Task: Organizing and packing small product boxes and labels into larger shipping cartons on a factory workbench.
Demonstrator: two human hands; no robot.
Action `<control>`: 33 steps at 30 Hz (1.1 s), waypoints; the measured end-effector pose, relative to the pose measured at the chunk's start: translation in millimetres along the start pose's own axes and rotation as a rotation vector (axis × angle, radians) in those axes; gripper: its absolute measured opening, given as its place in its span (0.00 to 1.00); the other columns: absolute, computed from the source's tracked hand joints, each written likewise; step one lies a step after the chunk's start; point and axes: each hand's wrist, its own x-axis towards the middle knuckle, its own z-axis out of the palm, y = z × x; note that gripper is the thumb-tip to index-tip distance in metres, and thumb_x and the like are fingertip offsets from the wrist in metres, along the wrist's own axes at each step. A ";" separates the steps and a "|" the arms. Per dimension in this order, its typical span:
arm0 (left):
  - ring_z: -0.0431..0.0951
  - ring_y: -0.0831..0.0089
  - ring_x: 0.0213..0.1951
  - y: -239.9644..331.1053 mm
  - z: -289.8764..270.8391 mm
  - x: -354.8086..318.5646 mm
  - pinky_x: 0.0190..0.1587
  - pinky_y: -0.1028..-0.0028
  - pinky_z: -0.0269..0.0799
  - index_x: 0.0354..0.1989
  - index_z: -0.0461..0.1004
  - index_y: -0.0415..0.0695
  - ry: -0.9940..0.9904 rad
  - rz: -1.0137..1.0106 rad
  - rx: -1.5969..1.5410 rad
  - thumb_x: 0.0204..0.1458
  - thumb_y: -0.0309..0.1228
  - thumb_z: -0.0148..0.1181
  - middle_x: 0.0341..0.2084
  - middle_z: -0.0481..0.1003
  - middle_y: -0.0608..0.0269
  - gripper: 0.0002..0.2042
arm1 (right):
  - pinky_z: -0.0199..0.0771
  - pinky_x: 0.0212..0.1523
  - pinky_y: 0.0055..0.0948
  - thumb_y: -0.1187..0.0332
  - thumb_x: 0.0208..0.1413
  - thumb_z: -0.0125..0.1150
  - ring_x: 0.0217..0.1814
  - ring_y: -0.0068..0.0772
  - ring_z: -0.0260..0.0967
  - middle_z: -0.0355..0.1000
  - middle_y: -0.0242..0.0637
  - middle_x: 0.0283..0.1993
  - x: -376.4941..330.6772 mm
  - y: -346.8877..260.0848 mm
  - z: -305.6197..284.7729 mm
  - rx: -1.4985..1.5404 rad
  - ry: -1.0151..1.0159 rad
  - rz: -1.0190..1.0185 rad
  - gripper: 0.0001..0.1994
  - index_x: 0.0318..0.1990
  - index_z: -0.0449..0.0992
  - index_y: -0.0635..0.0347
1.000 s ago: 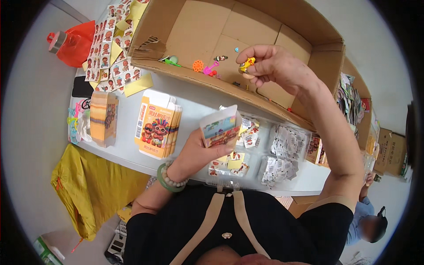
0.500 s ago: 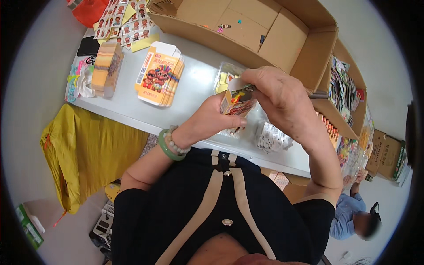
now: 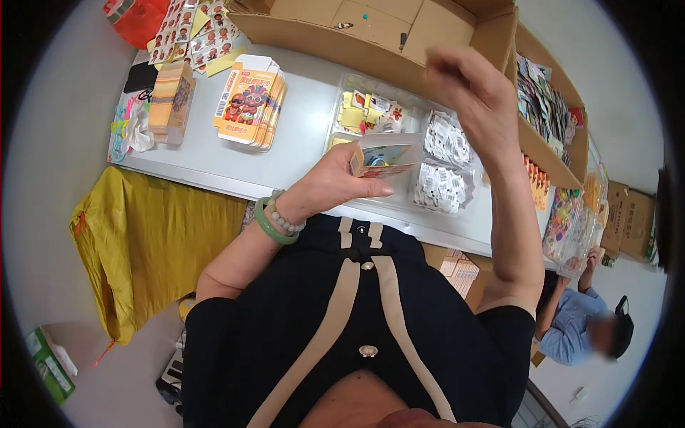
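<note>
My left hand (image 3: 330,178) wears a green bangle and a bead bracelet, and its fingers grip a small printed carton (image 3: 387,165). The carton's top is open toward me, with something blue and yellow visible inside. My right hand (image 3: 477,93) is raised beside the near wall of a large cardboard box (image 3: 342,37); its fingertips are smeared by motion, so what they hold, if anything, does not show. Under both hands lies a clear divided tray (image 3: 342,85). Yellow-backed stickers (image 3: 354,114) and white printed packets (image 3: 446,139) fill its compartments.
To the left stand a stack of flat orange cartons (image 3: 246,107) and a second stack on edge (image 3: 171,107). Sticker sheets (image 3: 175,32) lie behind them. A box of upright packets (image 3: 542,100) sits at right. Another person (image 3: 578,317) works at the far right.
My right hand has left the carton's opening and moved up and right toward the large box. The left hand keeps the carton, now tilted differently. More of the tray shows.
</note>
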 end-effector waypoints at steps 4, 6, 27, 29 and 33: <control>0.69 0.77 0.49 3.3 6.4 -5.5 0.53 0.74 0.64 0.54 0.66 0.37 0.048 0.118 -0.075 0.44 0.24 0.66 0.47 0.69 0.65 0.26 | 0.69 0.43 0.21 0.74 0.53 0.56 0.43 0.23 0.68 0.72 0.32 0.41 -11.6 2.8 8.9 -0.228 0.098 -0.068 0.11 0.43 0.74 0.66; 0.68 0.76 0.49 2.9 4.0 -8.2 0.52 0.74 0.64 0.54 0.66 0.38 0.082 0.186 -0.147 0.44 0.24 0.66 0.46 0.68 0.66 0.26 | 0.66 0.48 0.26 0.68 0.55 0.55 0.47 0.25 0.67 0.72 0.35 0.44 -31.3 -5.3 15.2 0.439 -0.097 0.336 0.12 0.43 0.75 0.66; 0.65 0.74 0.54 -23.1 18.1 -29.4 0.56 0.73 0.61 0.59 0.56 0.38 -0.098 -0.053 -0.255 0.52 0.48 0.59 0.51 0.64 0.60 0.34 | 0.58 0.49 0.25 0.68 0.50 0.47 0.42 0.22 0.63 0.71 0.31 0.36 -120.7 -2.8 51.3 0.820 -0.202 0.661 0.13 0.39 0.74 0.65; 0.65 0.73 0.55 -29.0 16.2 -32.8 0.58 0.72 0.60 0.62 0.51 0.37 -0.118 -0.116 -0.295 0.56 0.54 0.48 0.53 0.65 0.58 0.36 | 0.60 0.43 0.23 0.68 0.51 0.47 0.38 0.20 0.62 0.70 0.29 0.33 -121.4 -12.1 53.8 0.848 -0.137 0.700 0.12 0.37 0.74 0.64; 0.66 0.73 0.54 -24.9 18.3 -33.6 0.58 0.71 0.60 0.62 0.54 0.38 -0.068 -0.272 -0.449 0.59 0.47 0.47 0.53 0.66 0.59 0.30 | 0.60 0.34 0.20 0.68 0.52 0.47 0.33 0.17 0.60 0.68 0.26 0.29 -130.2 -11.0 56.0 0.886 -0.182 0.865 0.12 0.38 0.74 0.64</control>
